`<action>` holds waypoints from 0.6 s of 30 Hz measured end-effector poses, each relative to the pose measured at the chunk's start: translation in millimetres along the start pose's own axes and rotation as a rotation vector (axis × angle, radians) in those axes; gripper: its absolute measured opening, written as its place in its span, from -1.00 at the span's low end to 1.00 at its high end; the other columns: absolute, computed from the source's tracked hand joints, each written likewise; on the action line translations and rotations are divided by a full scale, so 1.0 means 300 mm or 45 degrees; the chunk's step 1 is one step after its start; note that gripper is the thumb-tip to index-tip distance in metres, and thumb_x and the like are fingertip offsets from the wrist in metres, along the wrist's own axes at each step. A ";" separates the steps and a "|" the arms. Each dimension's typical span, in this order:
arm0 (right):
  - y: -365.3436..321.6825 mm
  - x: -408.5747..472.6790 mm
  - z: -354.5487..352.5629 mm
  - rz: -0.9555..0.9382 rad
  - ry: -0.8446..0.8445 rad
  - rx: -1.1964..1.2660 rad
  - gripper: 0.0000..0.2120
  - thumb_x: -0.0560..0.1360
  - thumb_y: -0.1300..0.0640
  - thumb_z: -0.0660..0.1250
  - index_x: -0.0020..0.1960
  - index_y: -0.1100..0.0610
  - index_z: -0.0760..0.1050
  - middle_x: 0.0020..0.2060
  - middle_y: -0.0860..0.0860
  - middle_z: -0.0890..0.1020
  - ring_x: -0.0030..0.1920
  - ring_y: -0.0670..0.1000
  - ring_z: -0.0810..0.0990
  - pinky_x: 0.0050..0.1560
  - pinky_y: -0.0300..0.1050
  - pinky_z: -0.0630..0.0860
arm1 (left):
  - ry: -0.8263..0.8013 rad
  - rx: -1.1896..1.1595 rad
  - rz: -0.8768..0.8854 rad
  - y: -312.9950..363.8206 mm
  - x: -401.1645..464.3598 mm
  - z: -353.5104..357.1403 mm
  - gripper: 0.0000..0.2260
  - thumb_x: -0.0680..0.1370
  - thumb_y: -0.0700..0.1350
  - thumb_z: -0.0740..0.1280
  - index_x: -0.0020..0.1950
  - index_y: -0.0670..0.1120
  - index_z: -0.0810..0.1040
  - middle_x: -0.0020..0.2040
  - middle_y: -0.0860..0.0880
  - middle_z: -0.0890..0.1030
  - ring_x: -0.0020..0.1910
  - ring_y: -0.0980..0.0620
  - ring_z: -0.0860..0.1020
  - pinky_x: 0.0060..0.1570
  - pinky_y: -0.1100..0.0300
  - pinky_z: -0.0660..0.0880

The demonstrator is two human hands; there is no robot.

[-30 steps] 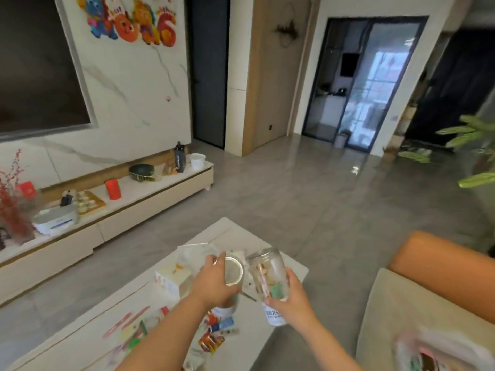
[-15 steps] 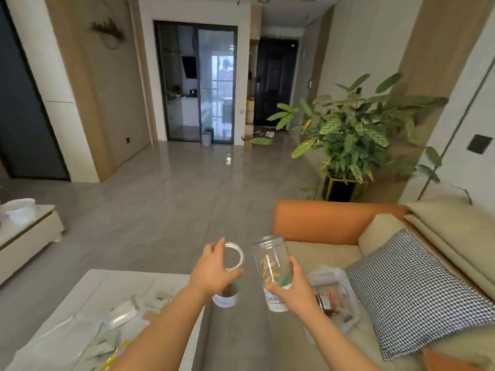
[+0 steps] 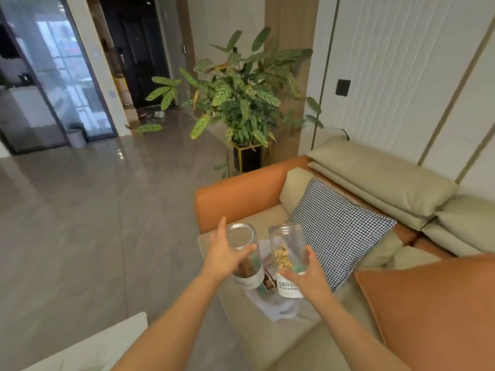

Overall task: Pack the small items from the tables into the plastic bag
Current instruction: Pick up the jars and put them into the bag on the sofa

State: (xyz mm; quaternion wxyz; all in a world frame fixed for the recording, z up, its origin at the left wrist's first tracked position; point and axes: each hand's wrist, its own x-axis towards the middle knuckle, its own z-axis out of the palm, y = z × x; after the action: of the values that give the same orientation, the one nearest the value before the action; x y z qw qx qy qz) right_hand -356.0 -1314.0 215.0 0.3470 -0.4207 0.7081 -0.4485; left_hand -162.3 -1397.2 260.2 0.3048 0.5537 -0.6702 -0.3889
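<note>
Over the sofa [image 3: 308,333], beside the checked cushion [image 3: 340,231], lies the plastic bag [image 3: 270,303], crumpled on the seat with a few packets already inside. Above it the left hand [image 3: 225,253] grips a clear jar of brown snacks [image 3: 245,253], and the right hand [image 3: 308,274] grips a clear pistachio jar [image 3: 288,253]; both jars are tilted and close together. Only a corner of the counter [image 3: 107,341] shows (low left). The bag's mouth looks slack, with neither hand free to hold it open, so a jar could likely land on the plastic and roll off the seat. The jars could also knock together.
</note>
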 end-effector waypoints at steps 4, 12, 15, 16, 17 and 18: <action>0.098 0.110 -0.046 0.150 0.057 -0.010 -0.32 0.27 0.19 0.56 0.30 0.12 0.33 0.14 0.06 0.52 0.17 0.08 0.53 0.21 0.11 0.49 | -0.139 0.101 -0.056 -0.022 0.132 0.135 -0.03 0.32 0.18 0.50 0.55 0.00 0.00 0.48 -0.07 0.21 0.45 -0.04 0.24 0.38 0.10 0.23; 0.286 0.356 -0.062 0.363 -0.050 -0.099 -0.28 0.26 0.15 0.56 0.35 0.15 0.32 0.15 0.06 0.54 0.20 0.10 0.52 0.24 0.13 0.46 | -0.310 0.339 -0.124 -0.096 0.353 0.380 -0.10 0.32 0.19 0.48 0.52 -0.04 0.11 0.43 -0.06 0.25 0.39 -0.04 0.32 0.30 0.17 0.29; 0.328 0.418 -0.029 0.447 -0.100 -0.161 -0.36 0.30 0.10 0.54 0.29 0.20 0.39 0.11 0.10 0.57 0.14 0.10 0.55 0.18 0.01 0.49 | -0.354 0.578 -0.109 -0.139 0.401 0.455 -0.12 0.32 0.26 0.42 0.51 -0.02 0.13 0.43 -0.04 0.31 0.38 -0.07 0.29 0.34 0.11 0.28; 0.341 0.439 -0.017 0.471 -0.103 -0.180 -0.33 0.30 0.08 0.54 0.32 0.20 0.37 0.13 0.12 0.55 0.15 0.10 0.54 0.19 -0.01 0.48 | -0.388 0.645 -0.099 -0.154 0.418 0.477 -0.13 0.33 0.27 0.40 0.51 -0.02 0.13 0.42 -0.04 0.32 0.37 -0.07 0.29 0.33 0.10 0.29; 0.351 0.462 -0.006 0.493 -0.098 -0.185 -0.28 0.29 0.07 0.54 0.36 0.17 0.32 0.17 0.13 0.52 0.18 0.11 0.51 0.22 -0.01 0.47 | -0.429 0.679 -0.098 -0.169 0.437 0.499 -0.13 0.34 0.28 0.39 0.52 -0.03 0.11 0.42 -0.04 0.32 0.36 -0.08 0.29 0.33 0.09 0.30; 0.361 0.487 0.004 0.518 -0.089 -0.189 -0.21 0.29 0.06 0.53 0.41 0.13 0.26 0.20 0.13 0.49 0.20 0.13 0.49 0.24 0.01 0.46 | -0.466 0.686 -0.112 -0.185 0.460 0.522 -0.12 0.34 0.26 0.38 0.52 -0.04 0.10 0.43 -0.05 0.30 0.37 -0.09 0.27 0.34 0.08 0.30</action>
State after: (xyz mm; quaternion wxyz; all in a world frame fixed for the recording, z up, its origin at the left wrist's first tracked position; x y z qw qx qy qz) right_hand -444.8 -1420.5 97.5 0.4228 -0.3088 0.7970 -0.3011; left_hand -293.4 -1508.3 129.2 0.0046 0.5639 -0.7680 -0.3036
